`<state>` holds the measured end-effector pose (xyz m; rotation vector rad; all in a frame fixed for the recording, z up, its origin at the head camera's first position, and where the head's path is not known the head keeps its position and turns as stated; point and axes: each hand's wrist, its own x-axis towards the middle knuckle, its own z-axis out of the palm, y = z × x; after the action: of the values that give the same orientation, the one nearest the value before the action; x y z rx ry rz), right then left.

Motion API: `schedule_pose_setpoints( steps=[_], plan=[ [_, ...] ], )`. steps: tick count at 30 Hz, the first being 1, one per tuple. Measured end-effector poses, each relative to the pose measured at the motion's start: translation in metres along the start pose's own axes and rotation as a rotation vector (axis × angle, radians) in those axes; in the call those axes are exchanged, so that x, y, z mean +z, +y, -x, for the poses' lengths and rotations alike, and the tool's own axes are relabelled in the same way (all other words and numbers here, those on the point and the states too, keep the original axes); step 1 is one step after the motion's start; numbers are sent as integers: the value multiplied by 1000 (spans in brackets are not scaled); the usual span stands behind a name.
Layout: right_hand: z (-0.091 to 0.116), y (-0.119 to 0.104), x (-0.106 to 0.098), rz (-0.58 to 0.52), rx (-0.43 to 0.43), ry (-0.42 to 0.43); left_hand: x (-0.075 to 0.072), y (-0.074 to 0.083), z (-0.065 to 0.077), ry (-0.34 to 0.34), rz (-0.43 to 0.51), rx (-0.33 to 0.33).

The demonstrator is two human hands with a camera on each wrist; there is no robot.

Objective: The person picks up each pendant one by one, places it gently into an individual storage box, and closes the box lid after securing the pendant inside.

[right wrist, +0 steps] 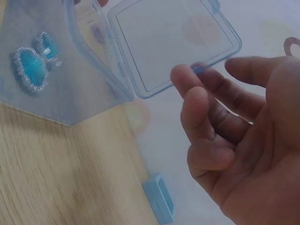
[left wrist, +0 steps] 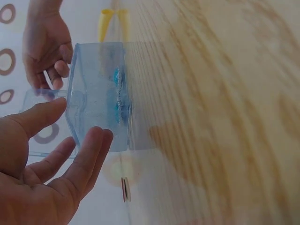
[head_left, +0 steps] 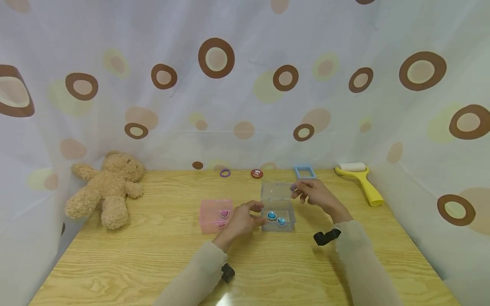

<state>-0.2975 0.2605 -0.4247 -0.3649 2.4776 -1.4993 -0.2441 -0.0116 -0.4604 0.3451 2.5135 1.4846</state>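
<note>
A clear bluish plastic box (head_left: 289,208) stands on the table with its lid (head_left: 275,190) raised at the back. Inside lie two blue gems with beaded silvery rims (head_left: 281,222), one of them heart-shaped (right wrist: 31,69). My left hand (head_left: 243,219) is at the box's left side, thumb and fingers spread and fairly straight, with fingertips at the wall. Beside the lid's right edge is my right hand (head_left: 315,195). Its fingertips reach the lid's corner in the right wrist view, loosely bent, with the thumb apart.
Left of my left hand sits a pink clear box (head_left: 206,212) with pink gems (head_left: 224,213). A teddy bear (head_left: 115,178) lies far left. Along the back are a purple ring (head_left: 225,173), a red round piece (head_left: 257,173), a light blue square frame (head_left: 305,171) and a yellow-handled lint roller (head_left: 363,178).
</note>
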Motion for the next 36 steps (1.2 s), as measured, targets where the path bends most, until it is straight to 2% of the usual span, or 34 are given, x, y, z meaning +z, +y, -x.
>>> schedule_pose_setpoints(
  steps=[10,16,21,26,31,36],
  plan=[
    [13,2,-2,102,-10,-135,1,-1,0,3,6,16],
    [15,9,-2,178,-30,-167,1,-1,0,3,-5,4],
    [16,11,0,223,-76,-189,1,-1,0,2,28,-7],
    [18,11,2,273,-114,-211,-1,-2,0,-15,49,27],
    [18,11,6,312,-126,-208,-3,-2,1,-42,31,37],
    [18,11,9,335,-110,-213,-3,0,2,-23,-17,16]
  ],
)
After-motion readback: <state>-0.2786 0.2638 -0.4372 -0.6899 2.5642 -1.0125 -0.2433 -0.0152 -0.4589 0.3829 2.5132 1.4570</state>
